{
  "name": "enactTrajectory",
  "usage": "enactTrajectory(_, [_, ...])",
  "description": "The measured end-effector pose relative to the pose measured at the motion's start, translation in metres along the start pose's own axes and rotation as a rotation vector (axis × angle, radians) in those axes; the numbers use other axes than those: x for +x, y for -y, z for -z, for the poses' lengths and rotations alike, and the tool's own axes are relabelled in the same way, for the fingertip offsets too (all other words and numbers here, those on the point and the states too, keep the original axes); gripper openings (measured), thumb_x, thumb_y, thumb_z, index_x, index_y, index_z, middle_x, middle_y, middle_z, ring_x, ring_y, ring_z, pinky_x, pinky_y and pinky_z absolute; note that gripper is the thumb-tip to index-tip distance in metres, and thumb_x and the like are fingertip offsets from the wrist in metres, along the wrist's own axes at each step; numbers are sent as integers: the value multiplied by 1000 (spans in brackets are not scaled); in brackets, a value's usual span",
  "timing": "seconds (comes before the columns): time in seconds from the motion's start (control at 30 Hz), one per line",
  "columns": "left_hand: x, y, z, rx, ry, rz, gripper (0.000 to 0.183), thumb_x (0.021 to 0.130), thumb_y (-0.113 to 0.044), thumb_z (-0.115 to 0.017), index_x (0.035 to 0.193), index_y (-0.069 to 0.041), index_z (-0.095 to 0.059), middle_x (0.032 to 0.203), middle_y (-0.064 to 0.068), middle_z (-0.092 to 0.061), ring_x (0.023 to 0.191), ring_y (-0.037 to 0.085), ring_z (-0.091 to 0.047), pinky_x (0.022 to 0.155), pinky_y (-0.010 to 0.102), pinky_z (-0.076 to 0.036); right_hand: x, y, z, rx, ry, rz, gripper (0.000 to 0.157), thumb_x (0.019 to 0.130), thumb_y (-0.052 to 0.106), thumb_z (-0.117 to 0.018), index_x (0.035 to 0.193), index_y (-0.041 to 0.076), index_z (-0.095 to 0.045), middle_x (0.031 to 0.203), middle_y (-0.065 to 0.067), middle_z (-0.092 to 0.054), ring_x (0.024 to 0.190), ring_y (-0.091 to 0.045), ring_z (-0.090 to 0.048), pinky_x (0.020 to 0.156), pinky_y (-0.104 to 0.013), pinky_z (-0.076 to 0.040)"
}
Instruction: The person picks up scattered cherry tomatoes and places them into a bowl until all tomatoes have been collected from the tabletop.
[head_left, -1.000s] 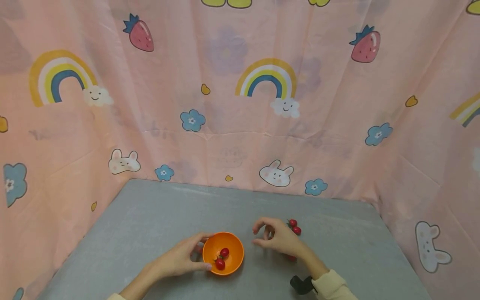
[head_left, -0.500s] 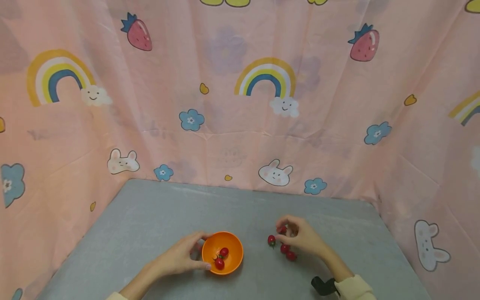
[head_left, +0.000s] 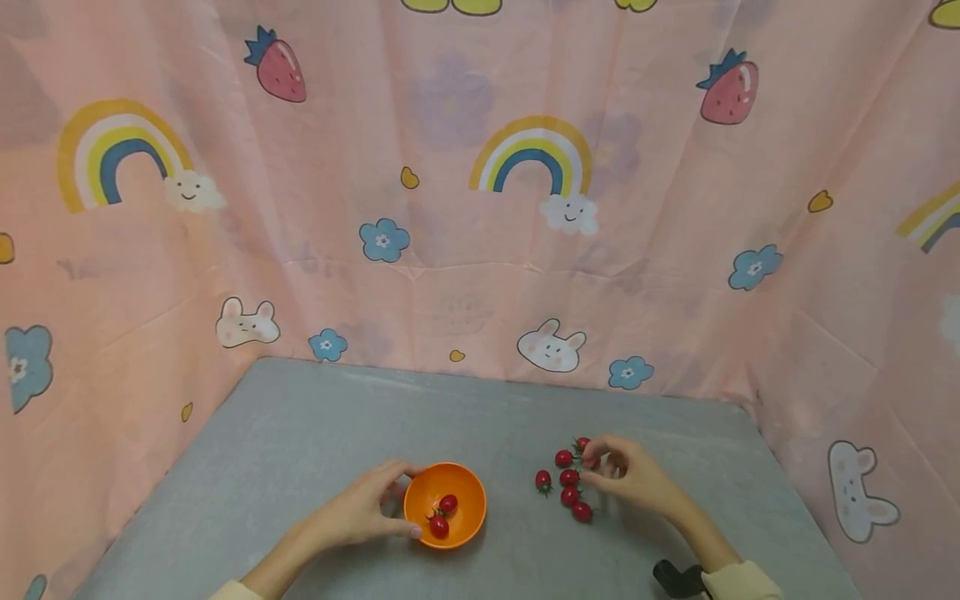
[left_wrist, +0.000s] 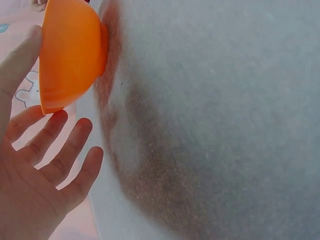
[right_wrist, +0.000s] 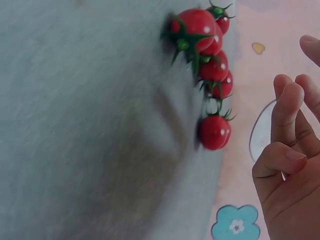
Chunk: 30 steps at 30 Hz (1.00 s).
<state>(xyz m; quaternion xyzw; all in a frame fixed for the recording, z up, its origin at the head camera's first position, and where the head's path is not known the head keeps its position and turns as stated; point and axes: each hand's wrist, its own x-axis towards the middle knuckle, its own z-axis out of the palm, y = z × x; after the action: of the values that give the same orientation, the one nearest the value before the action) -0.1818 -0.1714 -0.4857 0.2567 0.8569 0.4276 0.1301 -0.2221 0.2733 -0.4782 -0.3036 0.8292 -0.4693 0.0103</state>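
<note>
An orange bowl (head_left: 474,510) stands on the grey table, with two cherry tomatoes (head_left: 439,526) inside. My left hand (head_left: 356,510) holds its left side. In the left wrist view, thumb and index finger meet the rim of the bowl (left_wrist: 72,55) while the other fingers spread below. Several red cherry tomatoes (head_left: 569,478) with green stems lie loosely grouped right of the bowl. At the right side of this group is my right hand (head_left: 637,481), fingers loosely bent. The right wrist view shows this hand (right_wrist: 295,190) holding nothing, apart from the tomatoes (right_wrist: 214,132).
The grey table (head_left: 360,417) is walled at the back and both sides by a pink curtain (head_left: 420,308) printed with rainbows, rabbits and flowers. A black device (head_left: 678,578) sits at the right wrist beside a cream sleeve (head_left: 742,582).
My right hand has moved right, from near the bowl across to the right side of the tomato group, uncovering more tomatoes. The left hand and bowl stay in place.
</note>
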Motion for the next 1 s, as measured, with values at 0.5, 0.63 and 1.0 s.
enactTrajectory(0.5, [-1, -2, 1, 1, 2, 1, 63, 84, -36, -86, 136, -14, -57, 132, 0, -56, 102, 17, -59, 83, 37, -53, -28, -13, -3, 30, 47, -83, 28, 90, 13, -80, 109, 0, -64, 98, -15, -65, 60, -13, -55, 51, -26, -48])
enactTrajectory(0.63, [-2, -3, 1, 13, -5, 4, 63, 84, -36, -86, 136, -15, -57, 133, -1, -56, 102, 17, -59, 84, 37, -52, -30, -12, -9, 31, 51, -141, 34, 87, 16, -83, 110, 0, -64, 100, -15, -65, 58, -10, -54, 49, -26, -48])
enactTrajectory(1.0, [-2, -3, 0, 19, -3, 0, 64, 84, -36, -86, 137, -15, -57, 133, 0, -56, 104, 17, -60, 87, 39, -53, -30, -10, -19, -102, 100, -360, 45, 80, 35, -88, 112, 13, -67, 101, -1, -64, 65, -15, -55, 56, -28, -48])
